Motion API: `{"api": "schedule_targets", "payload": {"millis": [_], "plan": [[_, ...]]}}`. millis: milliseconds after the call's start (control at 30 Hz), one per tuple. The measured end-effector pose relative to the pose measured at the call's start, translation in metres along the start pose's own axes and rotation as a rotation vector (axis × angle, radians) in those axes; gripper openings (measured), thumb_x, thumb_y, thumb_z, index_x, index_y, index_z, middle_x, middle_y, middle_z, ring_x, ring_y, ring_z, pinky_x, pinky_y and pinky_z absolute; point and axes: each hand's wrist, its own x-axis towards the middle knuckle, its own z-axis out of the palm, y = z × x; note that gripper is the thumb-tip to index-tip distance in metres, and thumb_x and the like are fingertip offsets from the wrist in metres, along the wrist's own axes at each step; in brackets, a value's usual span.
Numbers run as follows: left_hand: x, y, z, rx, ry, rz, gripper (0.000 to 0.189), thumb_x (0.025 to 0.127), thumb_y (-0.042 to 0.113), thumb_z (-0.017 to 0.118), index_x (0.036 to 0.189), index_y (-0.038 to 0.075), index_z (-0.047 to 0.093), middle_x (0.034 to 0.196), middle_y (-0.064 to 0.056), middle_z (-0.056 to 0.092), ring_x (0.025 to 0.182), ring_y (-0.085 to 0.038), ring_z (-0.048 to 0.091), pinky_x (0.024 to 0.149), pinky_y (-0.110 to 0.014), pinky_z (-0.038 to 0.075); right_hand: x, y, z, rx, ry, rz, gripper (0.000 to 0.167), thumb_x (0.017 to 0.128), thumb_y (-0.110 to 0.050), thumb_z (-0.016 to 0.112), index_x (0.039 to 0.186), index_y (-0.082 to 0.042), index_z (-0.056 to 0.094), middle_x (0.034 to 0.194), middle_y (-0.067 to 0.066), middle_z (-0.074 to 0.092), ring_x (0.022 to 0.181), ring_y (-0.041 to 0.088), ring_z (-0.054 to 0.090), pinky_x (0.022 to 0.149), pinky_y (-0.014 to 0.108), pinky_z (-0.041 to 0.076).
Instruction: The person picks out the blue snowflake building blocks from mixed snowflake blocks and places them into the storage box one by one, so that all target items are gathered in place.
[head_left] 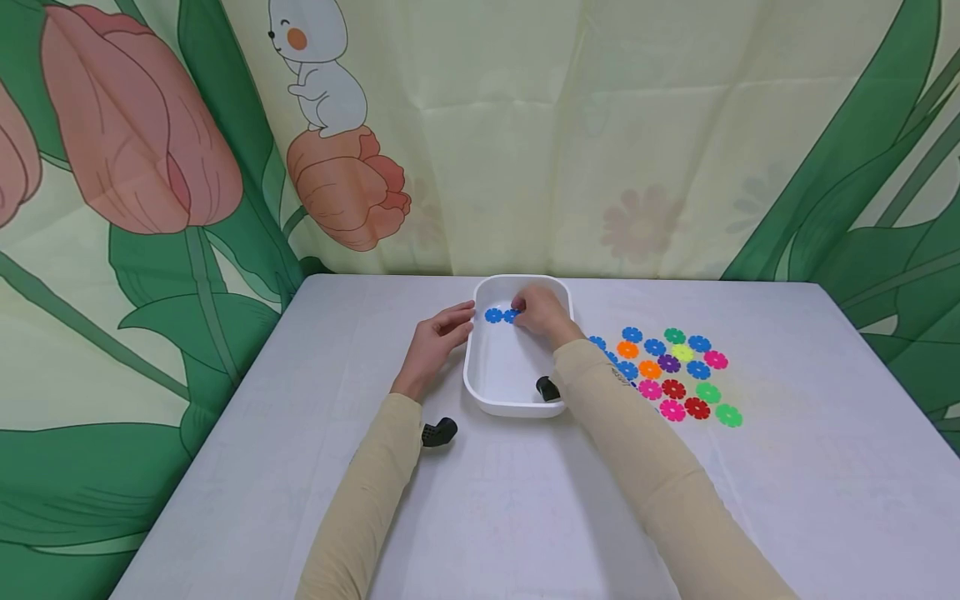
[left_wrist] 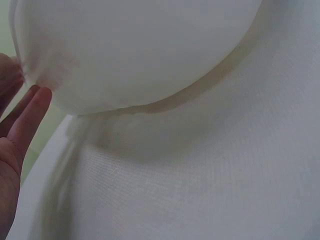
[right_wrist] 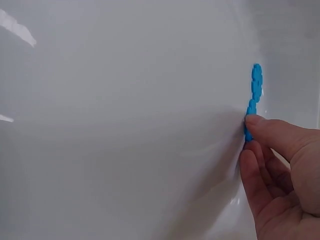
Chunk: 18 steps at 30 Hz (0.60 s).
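A white tray stands near the back middle of the table. Inside it, against the far wall, a blue notched disc lies beside a second blue notched disc. My right hand reaches into the tray and pinches that second disc between thumb and fingertips; part of the disc is covered. At the tray's left side my left hand touches the outer wall with fairly straight fingertips. Whether the two discs are joined or merely touching, I cannot tell.
Several notched discs lie flat on the table right of the tray, among them a purple disc, a yellow disc and a dark red disc. My right forearm hides some. A printed curtain hangs behind the table.
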Motion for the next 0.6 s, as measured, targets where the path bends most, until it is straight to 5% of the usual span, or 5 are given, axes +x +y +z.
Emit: {"api": "schedule_targets", "payload": {"millis": [600], "plan": [[-0.0004,-0.0004,0.0003,0.011,0.009,-0.006,0.034,0.094,0.024,0.067,0.124,0.008,0.067,0.135,0.014,0.057,0.127,-0.011,0.051,0.099,-0.03,0.049,0.0006,0.0004,0.0002,0.021,-0.009,0.012,0.03,0.086,-0.003,0.071,0.115,0.005,0.066,0.109,0.019,0.065,0.1,0.03,0.055,0.1,0.037,0.047]]}}
